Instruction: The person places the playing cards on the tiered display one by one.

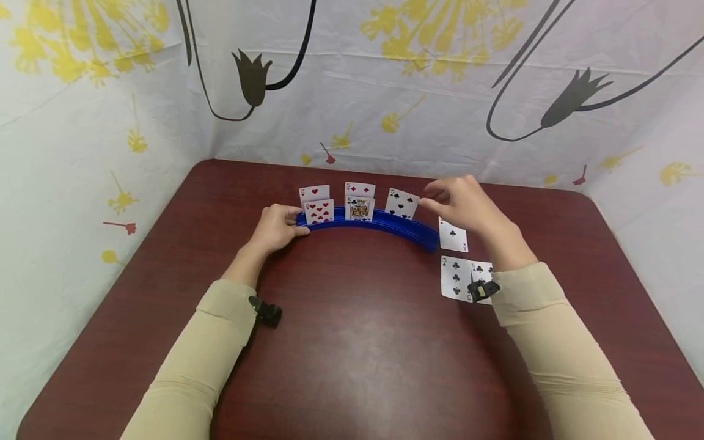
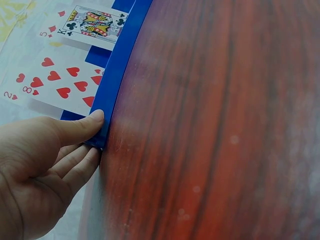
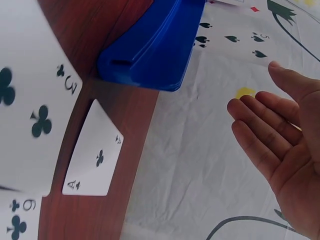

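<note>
A curved blue card holder (image 1: 407, 228) lies on the table, and my left hand (image 1: 274, 228) grips its left end between thumb and fingers. At that end the eight of hearts (image 2: 65, 82) stands in front of the two of hearts (image 1: 315, 193). The king of clubs (image 1: 359, 209) stands before the five of diamonds (image 1: 360, 189) in the middle. Farther right, the five of spades (image 1: 401, 203) leans back in the holder. Just beside this card is my right hand (image 1: 464, 201), its fingers relaxed and nothing held, as the right wrist view shows.
The ace of clubs (image 1: 453, 235) lies face up off the holder's right end. Nearer me are the three of clubs (image 1: 455, 278) and the six of clubs (image 1: 481, 267), partly covered by the right wrist camera. Patterned cloth (image 1: 308, 134) hangs behind the table.
</note>
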`<action>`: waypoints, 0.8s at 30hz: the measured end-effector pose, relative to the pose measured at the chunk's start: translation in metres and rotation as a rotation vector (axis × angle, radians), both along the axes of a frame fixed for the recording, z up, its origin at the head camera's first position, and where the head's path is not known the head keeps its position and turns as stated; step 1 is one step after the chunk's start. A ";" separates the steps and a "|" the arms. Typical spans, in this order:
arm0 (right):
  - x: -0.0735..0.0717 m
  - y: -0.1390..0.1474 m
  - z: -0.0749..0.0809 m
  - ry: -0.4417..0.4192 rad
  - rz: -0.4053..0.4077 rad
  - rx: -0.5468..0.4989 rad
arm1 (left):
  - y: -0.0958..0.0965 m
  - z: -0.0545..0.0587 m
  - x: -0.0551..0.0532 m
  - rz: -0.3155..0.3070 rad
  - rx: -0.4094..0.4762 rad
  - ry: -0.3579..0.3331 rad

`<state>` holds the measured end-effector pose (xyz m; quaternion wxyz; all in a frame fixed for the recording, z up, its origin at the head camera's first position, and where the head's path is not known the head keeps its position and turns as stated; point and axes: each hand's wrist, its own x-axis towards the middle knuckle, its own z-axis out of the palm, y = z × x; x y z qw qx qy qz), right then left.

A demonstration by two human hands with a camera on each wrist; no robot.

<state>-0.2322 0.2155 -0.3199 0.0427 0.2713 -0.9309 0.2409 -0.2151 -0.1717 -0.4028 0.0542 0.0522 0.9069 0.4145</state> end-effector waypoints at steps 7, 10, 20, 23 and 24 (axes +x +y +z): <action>0.004 0.009 -0.002 -0.017 -0.001 0.037 | -0.001 -0.001 0.000 0.002 0.003 -0.003; 0.008 0.013 -0.002 -0.037 -0.016 0.047 | -0.001 0.000 0.001 0.001 0.003 0.003; 0.013 0.030 -0.012 -0.044 -0.048 0.033 | 0.000 0.000 0.001 -0.003 -0.001 0.006; 0.016 0.035 -0.013 -0.055 -0.060 0.028 | 0.000 0.000 0.001 0.001 -0.003 0.005; 0.017 0.036 -0.014 -0.058 -0.065 0.029 | 0.000 0.000 0.001 0.002 -0.004 0.005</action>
